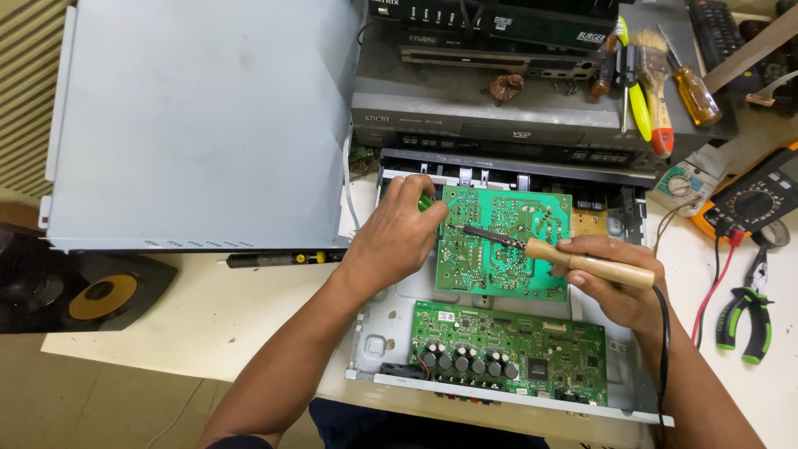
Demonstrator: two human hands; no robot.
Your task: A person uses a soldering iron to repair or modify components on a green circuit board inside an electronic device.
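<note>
An opened player chassis point(378, 320) lies on the white table. Over it a green circuit board point(532, 212) is turned solder side up. My left hand point(399, 237) holds that board by its left edge, fingers curled over the upper left corner. My right hand point(611, 278) grips a soldering iron point(582, 262) by its wooden handle, and the dark metal tip rests on the middle of the board. A black cord runs from the handle down past my right wrist. A second green board point(549, 353) with several black capacitors sits in the chassis nearer to me.
A grey metal cover point(199, 116) lies at the left. Stacked players point(499, 108) stand behind the chassis with screwdrivers and a brush point(657, 79) on top. A multimeter point(761, 195) and green-handled pliers point(748, 312) lie at the right. A black speaker point(91, 291) sits at the far left.
</note>
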